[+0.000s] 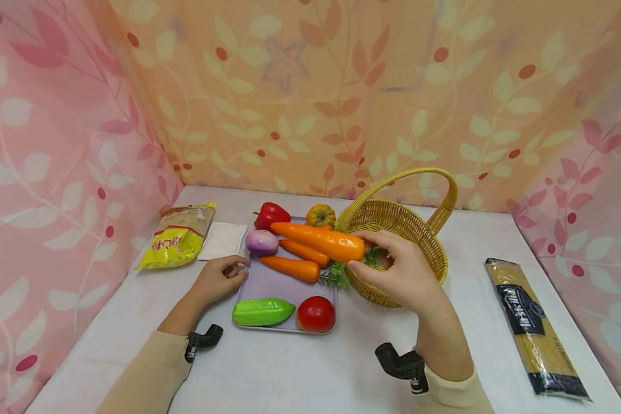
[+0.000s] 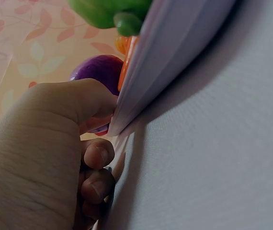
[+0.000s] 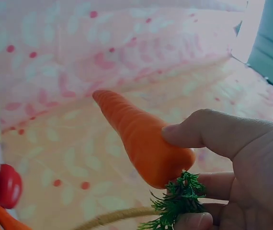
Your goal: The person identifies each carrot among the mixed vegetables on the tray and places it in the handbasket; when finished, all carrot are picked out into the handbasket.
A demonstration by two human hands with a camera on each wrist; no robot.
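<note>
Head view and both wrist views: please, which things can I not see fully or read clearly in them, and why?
Head view: part of the basket, hidden behind the right hand and the held carrot.
Head view: the finest print on the packet, too small.
Left wrist view: the green vegetable, cut off by the upper edge.
Right wrist view: most of the basket handle, below the lower edge.

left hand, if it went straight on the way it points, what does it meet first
Most likely the tray, at its left rim: the left hand looks right up against it, perhaps touching, though depth is hard to judge.
</note>
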